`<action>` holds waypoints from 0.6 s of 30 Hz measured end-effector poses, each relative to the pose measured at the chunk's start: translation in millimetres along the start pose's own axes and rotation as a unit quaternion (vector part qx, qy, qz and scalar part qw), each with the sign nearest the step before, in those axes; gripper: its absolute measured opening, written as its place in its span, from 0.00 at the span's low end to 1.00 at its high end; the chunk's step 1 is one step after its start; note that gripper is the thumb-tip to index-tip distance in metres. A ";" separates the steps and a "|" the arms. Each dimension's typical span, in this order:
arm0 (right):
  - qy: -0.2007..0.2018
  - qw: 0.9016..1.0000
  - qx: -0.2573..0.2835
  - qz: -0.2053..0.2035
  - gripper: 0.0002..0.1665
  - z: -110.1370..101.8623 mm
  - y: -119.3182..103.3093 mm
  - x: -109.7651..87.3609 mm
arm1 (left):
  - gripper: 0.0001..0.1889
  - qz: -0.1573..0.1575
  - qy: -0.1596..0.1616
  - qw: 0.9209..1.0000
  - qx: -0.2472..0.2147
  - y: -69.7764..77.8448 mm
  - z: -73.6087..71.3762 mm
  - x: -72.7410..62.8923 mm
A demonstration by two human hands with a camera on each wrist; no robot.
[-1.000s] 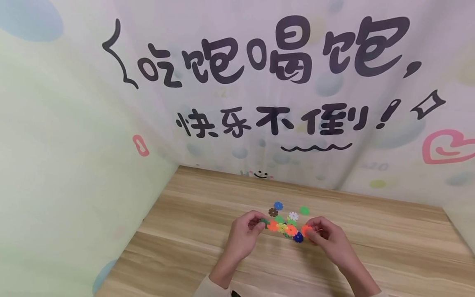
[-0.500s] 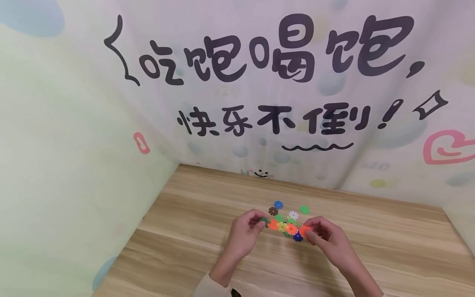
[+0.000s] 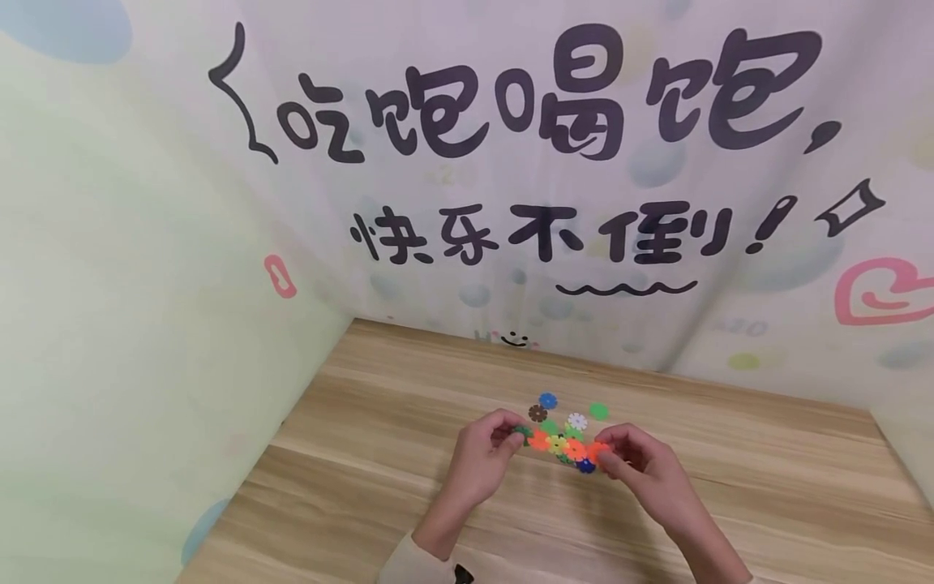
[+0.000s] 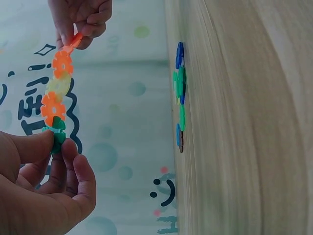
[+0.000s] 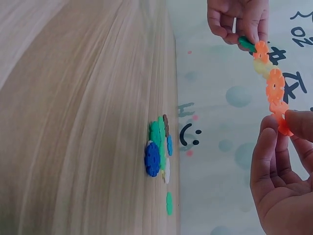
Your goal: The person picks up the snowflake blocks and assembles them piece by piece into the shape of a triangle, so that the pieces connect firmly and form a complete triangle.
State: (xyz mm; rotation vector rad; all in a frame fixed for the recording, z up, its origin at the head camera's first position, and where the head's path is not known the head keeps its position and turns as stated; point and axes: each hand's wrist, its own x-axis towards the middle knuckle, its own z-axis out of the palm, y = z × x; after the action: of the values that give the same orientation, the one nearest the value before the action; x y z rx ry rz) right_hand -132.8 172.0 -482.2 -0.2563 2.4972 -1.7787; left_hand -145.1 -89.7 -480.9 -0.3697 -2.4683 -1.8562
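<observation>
Above the table, a short chain of notched plastic snowflake discs spans between my hands. My left hand pinches the dark green disc at one end with thumb and fingers. From it run an orange disc, a yellow disc and a second orange disc. My right hand pinches another orange disc between thumb and fingertips. That disc's edge meets the chain's last orange disc, overlapping it in the right wrist view. My fingertips partly cover both end discs.
Loose discs lie on the wooden table behind and under the chain: blue, brown, white, light green, dark blue and several more greens. A printed cloth wall stands at the table's back.
My right hand's orange disc has moved left, closing the gap to the chain's end. My left hand keeps its grip on the green disc, nearly still. The head view has shifted slightly.
</observation>
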 end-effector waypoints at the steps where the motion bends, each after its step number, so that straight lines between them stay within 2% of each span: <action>1: 0.000 1.000 -0.001 -0.002 0.11 0.4 -0.3 0.1 | 0.07 0.000 0.001 1.000 -0.001 -0.2 0.0 -0.2; 10: 0.001 1.000 -0.011 -0.027 0.10 4.1 0.2 0.5 | 0.07 -0.008 -0.005 1.000 -0.002 0.5 -0.6 0.3; 18: 0.005 1.000 -0.008 -0.029 0.10 7.4 -1.6 1.0 | 0.06 0.005 -0.009 1.000 0.005 -0.1 -1.2 -0.1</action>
State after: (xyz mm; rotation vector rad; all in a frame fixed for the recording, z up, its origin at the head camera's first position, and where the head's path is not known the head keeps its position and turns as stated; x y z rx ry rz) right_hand -132.6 164.4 -483.1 -0.3240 2.5365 -1.7855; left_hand -145.1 -90.9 -480.7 -0.3987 -2.4810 -1.8448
